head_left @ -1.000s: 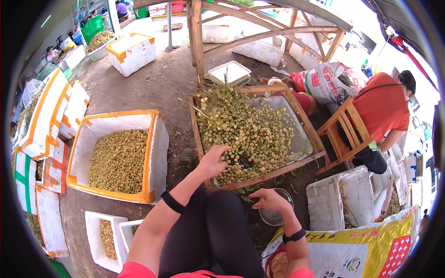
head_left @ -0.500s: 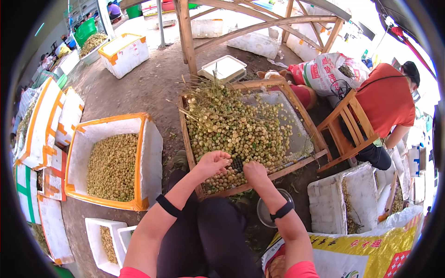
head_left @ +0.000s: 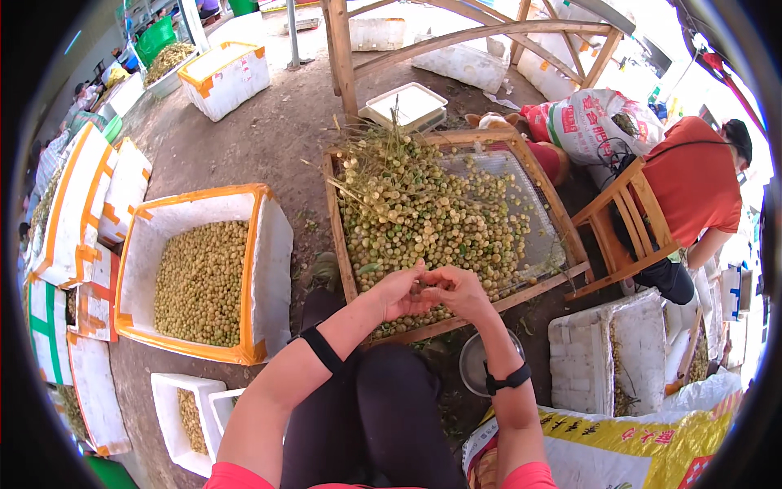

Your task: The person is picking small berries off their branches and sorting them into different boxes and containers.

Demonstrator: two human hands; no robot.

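Observation:
My left hand (head_left: 399, 295) and my right hand (head_left: 458, 292) meet over the near edge of a wood-framed mesh tray (head_left: 541, 249). The fingertips of both hands are pinched together and touch each other; what is between them, if anything, is too small or hidden to tell. Under and beyond them lies a heap of small round yellow-green fruits (head_left: 440, 212), with thin twigs (head_left: 366, 175) sticking up at its far left. Bare mesh shows on the tray's right side. Each wrist wears a black band.
At left stands a foam box (head_left: 273, 269) edged in orange tape, holding loose fruits. Stacked foam boxes (head_left: 77, 212) line the far left. A metal bowl (head_left: 479, 359) sits by my right forearm. At right, a person in an orange shirt (head_left: 692, 183) is by a wooden chair (head_left: 623, 216).
My hands, apart over the fruits before, have come together at the fingertips. My right hand has turned inward toward the left. The whole view has shifted slightly.

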